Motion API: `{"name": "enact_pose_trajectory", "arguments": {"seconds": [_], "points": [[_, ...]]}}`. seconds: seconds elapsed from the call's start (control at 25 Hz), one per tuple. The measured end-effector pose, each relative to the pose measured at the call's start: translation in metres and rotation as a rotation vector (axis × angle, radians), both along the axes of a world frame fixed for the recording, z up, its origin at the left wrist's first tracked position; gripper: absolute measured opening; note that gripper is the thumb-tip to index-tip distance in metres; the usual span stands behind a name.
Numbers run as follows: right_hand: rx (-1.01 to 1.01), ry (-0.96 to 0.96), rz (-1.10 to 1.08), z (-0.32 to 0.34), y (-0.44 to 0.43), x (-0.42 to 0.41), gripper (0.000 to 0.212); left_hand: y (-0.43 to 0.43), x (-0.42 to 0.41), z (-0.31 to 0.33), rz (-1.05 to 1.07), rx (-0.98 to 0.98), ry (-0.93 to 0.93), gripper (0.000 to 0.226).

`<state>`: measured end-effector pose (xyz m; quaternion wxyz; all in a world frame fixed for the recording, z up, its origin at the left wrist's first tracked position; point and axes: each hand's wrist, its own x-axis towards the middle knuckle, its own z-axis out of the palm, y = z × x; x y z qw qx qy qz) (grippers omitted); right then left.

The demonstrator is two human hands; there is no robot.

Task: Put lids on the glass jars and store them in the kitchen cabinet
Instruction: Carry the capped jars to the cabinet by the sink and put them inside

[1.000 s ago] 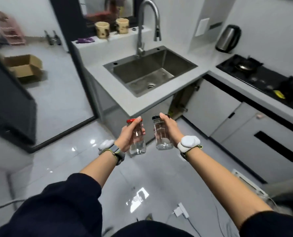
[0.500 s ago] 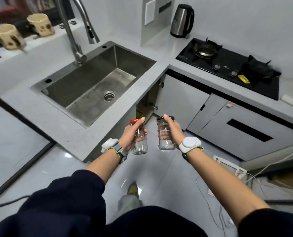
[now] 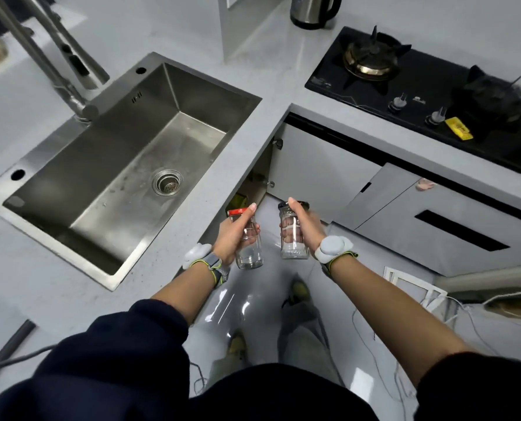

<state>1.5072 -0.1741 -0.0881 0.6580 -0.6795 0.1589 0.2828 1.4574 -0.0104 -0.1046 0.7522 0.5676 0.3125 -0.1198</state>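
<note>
- Head view, progress: both jars appear to be capped. The jar with the red lid [image 3: 249, 249] and the jar with the black lid [image 3: 293, 243] each carry their closure on top, so the lidding step looks done for these two.
- Head view, what is left: neither jar is stored yet. Both are held upright in the air over the floor [image 3: 283, 299], just in front of the desk's [image 3: 49, 287] inner corner, where the sink [image 3: 125, 147] run meets the hob [image 3: 420, 95] run. The cabinet [image 3: 254, 182] under that corner stands open, its door [image 3: 323, 168] swung aside; something yellowish sits inside, too dim to identify. Judged from this, setting the jars inside and shutting the door remain.
- Head view, left hand [image 3: 232, 235]: its fingers [image 3: 254, 230] are wrapped round the glass body of the red-lidded jar, one digit lying up against the lid's rim. A firm clasp.
- Head view, right hand [image 3: 308, 227]: its fingers [image 3: 286, 235] curl round the black-lidded jar, showing through the glass, with one digit resting on the lid.
- The two jars are near each other, not touching.
</note>
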Motion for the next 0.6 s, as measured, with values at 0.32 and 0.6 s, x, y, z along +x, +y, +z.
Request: {"name": "enact_pose_trajectory", "arguments": {"seconds": [0.32,0.6], "points": [[-0.063,0.003,0.163,-0.082,-0.013,0.133,0.037,-0.03,0.098,-0.082,0.298,0.188,0.197,0.035],[-0.149,-0.049,0.257,-0.263,-0.006,0.206,0.023,-0.041,0.16,-0.253,0.527,0.38,0.351,0.066]]}}
